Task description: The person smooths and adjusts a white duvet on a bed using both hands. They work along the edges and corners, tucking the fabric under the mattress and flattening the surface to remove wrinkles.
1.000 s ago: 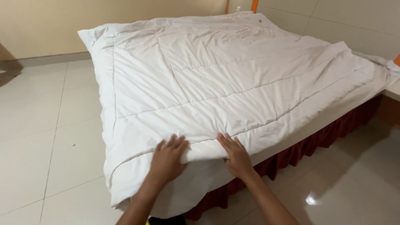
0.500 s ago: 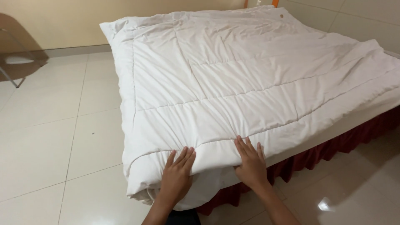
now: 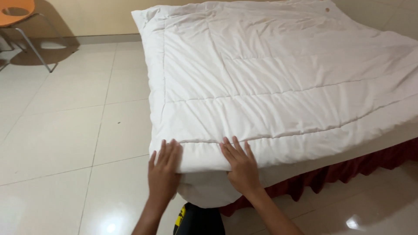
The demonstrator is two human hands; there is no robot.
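Right now both hands lie flat on the near corner of the white quilt (image 3: 278, 87), which is spread over the bed (image 3: 305, 172) and hangs a little past its edge. The left hand (image 3: 163, 172) rests palm down with fingers spread on the corner itself, and the right hand (image 3: 241, 167) presses just beside it along the quilt's lower edge; neither grip is closed, and nothing is pinched or held. Because the palms only press, the smooth cloth could slide under them, and a push toward the corner would likely bunch the filling into a ridge rather than flatten it. The corner overhangs the mattress with little beneath it, so weight there could drag the quilt down toward the tiled floor (image 3: 65, 130) and pull the far side crooked. The dark red bed skirt (image 3: 348, 169) shows below the right side, so the cover already sits unevenly there. An orange chair (image 3: 19, 17) stands well apart, out of the way.
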